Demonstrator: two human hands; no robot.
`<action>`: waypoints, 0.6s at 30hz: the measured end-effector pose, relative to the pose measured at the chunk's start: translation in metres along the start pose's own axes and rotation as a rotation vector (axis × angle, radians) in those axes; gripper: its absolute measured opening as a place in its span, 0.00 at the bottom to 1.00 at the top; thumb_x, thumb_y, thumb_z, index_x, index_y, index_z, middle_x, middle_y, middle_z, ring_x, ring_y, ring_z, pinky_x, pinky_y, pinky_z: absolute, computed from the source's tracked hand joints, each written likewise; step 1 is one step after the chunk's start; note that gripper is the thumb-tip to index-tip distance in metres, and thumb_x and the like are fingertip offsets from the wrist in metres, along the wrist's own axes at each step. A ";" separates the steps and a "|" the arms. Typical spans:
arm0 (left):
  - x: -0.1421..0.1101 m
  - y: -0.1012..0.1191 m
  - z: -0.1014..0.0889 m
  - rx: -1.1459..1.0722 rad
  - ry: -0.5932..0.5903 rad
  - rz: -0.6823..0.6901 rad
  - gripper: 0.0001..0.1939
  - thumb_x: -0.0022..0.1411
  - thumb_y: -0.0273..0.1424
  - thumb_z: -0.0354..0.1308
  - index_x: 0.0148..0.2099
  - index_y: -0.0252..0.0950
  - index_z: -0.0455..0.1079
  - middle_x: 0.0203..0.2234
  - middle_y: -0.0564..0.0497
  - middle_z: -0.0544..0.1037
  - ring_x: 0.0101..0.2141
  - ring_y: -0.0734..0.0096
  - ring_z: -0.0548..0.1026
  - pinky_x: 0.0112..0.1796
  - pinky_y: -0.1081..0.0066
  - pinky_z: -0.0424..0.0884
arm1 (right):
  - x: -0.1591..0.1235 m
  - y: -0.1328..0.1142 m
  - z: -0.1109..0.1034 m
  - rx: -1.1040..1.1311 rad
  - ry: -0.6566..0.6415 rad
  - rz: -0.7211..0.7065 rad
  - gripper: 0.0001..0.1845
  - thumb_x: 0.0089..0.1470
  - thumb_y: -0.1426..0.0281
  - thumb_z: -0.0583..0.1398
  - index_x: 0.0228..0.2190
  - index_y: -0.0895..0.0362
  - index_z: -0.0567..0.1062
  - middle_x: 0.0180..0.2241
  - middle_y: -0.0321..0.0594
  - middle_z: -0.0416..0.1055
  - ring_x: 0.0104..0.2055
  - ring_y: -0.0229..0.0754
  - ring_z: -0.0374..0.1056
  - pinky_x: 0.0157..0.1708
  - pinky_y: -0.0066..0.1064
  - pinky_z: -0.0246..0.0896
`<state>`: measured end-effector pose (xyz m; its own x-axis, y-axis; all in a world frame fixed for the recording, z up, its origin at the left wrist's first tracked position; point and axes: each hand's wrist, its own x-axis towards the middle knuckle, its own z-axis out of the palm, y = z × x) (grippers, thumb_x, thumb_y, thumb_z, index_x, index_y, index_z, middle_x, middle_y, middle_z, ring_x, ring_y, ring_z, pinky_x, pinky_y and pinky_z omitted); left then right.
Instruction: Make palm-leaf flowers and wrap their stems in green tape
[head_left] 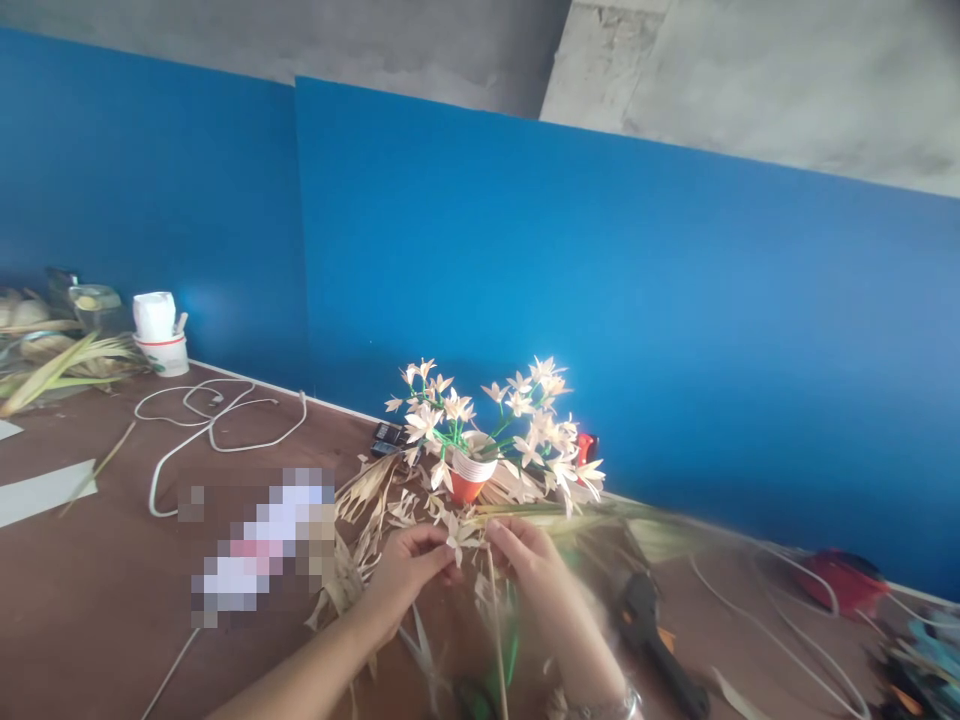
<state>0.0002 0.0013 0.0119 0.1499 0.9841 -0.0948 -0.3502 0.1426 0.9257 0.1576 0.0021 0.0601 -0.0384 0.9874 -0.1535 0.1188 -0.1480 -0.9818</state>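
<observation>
Between my hands is a small cream flower (459, 538) made of dried husk, with several pointed petals. The thumb and fingers of my left hand (412, 572) pinch its left side. My right hand (529, 555) is closed in a pinch at the flower's right edge; its fingertips partly hide what they grip. A thin pale stick (496, 635) runs down from just below the right fingertips. Just beyond my hands stands an orange and white pot (470, 480) with husk flowers (424, 420) on green stems.
A black glue gun (660, 645) lies right of my right forearm. Loose husk pieces (341, 580) surround the pot. White cable (221, 415) coils at the back left, near a white tub (163, 352). A red object (844, 580) sits far right. The blue partition (600, 300) bounds the brown table (97, 590).
</observation>
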 end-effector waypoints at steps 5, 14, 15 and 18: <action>0.000 0.002 0.000 0.066 0.073 0.046 0.08 0.46 0.34 0.63 0.26 0.34 0.73 0.17 0.54 0.75 0.22 0.71 0.72 0.28 0.73 0.67 | -0.005 -0.001 0.006 -0.047 -0.265 0.125 0.22 0.45 0.52 0.60 0.20 0.60 0.73 0.14 0.32 0.61 0.17 0.30 0.52 0.18 0.25 0.42; -0.001 0.003 0.002 0.153 0.084 0.069 0.06 0.46 0.33 0.61 0.26 0.34 0.75 0.17 0.54 0.75 0.22 0.70 0.72 0.26 0.73 0.67 | 0.003 0.018 0.019 0.043 -0.196 0.010 0.15 0.44 0.61 0.62 0.18 0.60 0.71 0.15 0.31 0.62 0.18 0.30 0.53 0.20 0.25 0.45; -0.001 0.003 0.002 0.149 0.083 0.074 0.06 0.46 0.32 0.61 0.26 0.34 0.75 0.17 0.54 0.75 0.22 0.70 0.72 0.26 0.73 0.67 | 0.002 0.016 0.019 0.034 -0.190 0.001 0.15 0.44 0.61 0.61 0.18 0.60 0.70 0.15 0.32 0.62 0.18 0.30 0.53 0.20 0.25 0.45; -0.002 0.004 0.002 0.150 0.115 0.097 0.05 0.46 0.32 0.61 0.25 0.35 0.75 0.17 0.54 0.75 0.22 0.69 0.72 0.27 0.72 0.67 | -0.003 0.008 0.019 0.025 -0.223 0.033 0.16 0.45 0.61 0.61 0.17 0.60 0.70 0.15 0.32 0.62 0.18 0.30 0.53 0.19 0.24 0.45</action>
<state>0.0005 -0.0002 0.0167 0.0127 0.9993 -0.0356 -0.2151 0.0375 0.9759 0.1402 -0.0032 0.0503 -0.2541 0.9456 -0.2033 0.0987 -0.1837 -0.9780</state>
